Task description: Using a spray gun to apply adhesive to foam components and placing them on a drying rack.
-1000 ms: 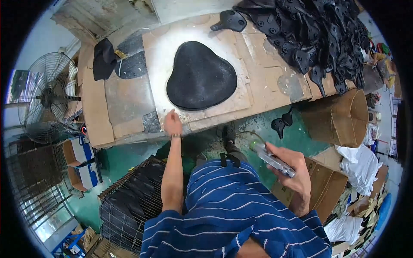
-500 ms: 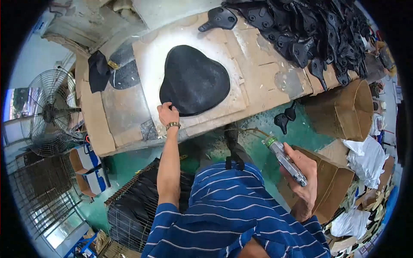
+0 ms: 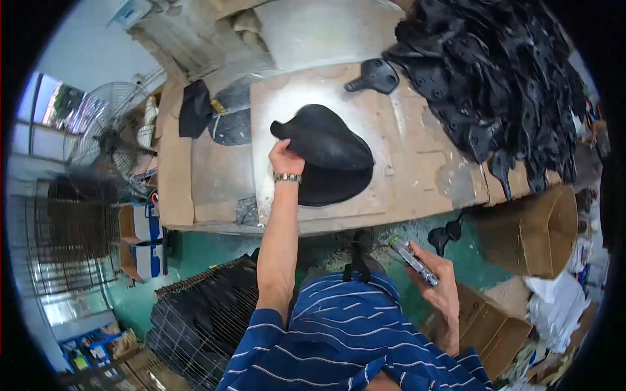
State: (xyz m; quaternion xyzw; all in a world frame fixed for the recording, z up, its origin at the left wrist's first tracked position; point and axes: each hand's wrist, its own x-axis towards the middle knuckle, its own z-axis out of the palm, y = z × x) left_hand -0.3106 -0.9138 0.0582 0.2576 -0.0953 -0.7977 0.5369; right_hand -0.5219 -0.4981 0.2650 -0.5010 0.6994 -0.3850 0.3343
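My left hand (image 3: 285,160) pinches the near-left edge of a soft black saddle-shaped cover (image 3: 329,140) and has it raised and folded back. Under the raised edge lies more black material (image 3: 336,186); whether it is a second piece or part of the same one I cannot tell. Both rest on a board dusted white (image 3: 267,98) on the table. In my right hand (image 3: 441,284), held off the table's near side, is a metal spray gun (image 3: 417,264) with a green ring at its front end.
Black plastic saddle bases (image 3: 469,85) are heaped at the table's right, with a single base (image 3: 377,77) beside them. A fan (image 3: 111,137) stands at left. Below are a wire cage of black pieces (image 3: 195,309), cardboard boxes (image 3: 482,326) and a brown bin (image 3: 531,228).
My left hand has lifted the black cover's near-left edge and folded it away from me. My right hand has drawn back slightly with the spray gun. The whole view has shifted.
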